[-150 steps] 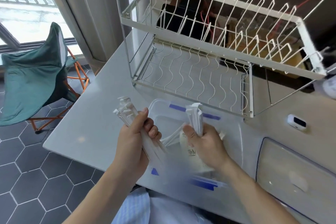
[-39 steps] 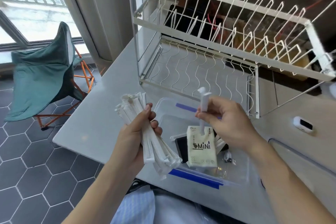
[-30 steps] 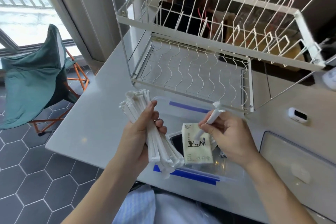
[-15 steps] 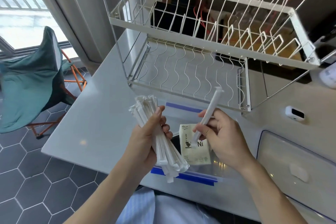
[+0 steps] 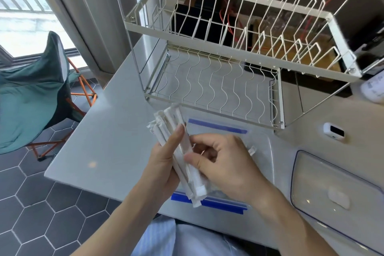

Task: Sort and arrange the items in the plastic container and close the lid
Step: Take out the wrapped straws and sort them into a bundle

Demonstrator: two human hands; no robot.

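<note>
The bundle of wrapped straws [image 5: 182,156] is held above the near left part of the clear container [image 5: 268,151], its long axis running from the upper left, toward the dish rack [image 5: 228,52], down to the lower right over the container's near blue clip [image 5: 218,203]. The left hand [image 5: 164,164] has its fingers wrapped round the bundle, thumb pressed on top. The right hand [image 5: 224,164] pinches the bundle's middle from the right side, fingers curled closed on it. Half a second ago the right hand held a single straw apart from the bundle; now it has joined the rest. The lid [image 5: 336,193] lies on the table [image 5: 108,143] to the right.
</note>
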